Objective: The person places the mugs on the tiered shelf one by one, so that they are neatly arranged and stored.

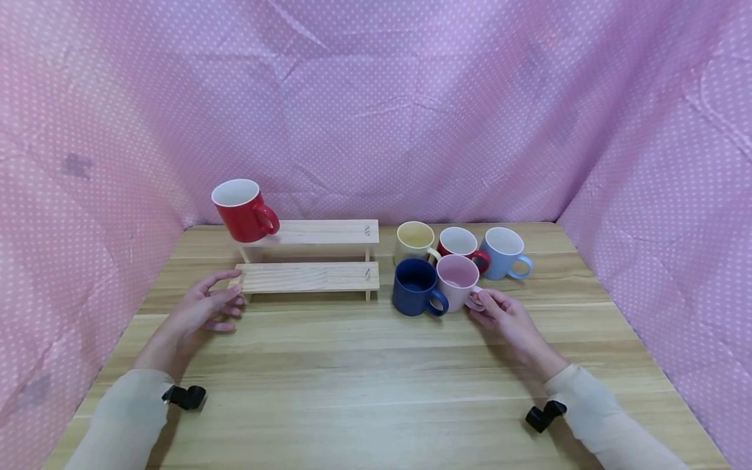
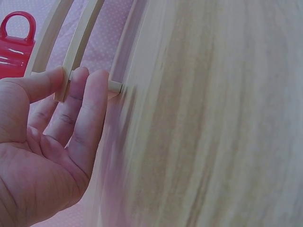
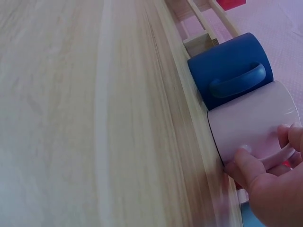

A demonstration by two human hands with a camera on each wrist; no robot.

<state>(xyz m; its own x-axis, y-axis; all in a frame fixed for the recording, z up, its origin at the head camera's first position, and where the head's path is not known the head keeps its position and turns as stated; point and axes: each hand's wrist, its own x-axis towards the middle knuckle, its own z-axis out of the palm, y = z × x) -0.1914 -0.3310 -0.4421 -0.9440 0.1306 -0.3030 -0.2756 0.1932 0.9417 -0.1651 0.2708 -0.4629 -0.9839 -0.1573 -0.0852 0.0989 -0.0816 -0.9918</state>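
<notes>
My right hand pinches the handle of a pink mug, which stands upright on the table. A navy blue mug sits right beside it, as the right wrist view also shows. On the left, my left hand holds the end of the lower board of a two-step wooden shelf, thumb on one face and fingers on the other. A red mug with a white inside stands at the left end of the upper board, its handle pointing right.
Behind the pink and navy mugs stand a yellow mug, a second red mug partly hidden, and a light blue mug. All are on the wood-grain table. Pink dotted cloth encloses the back and sides.
</notes>
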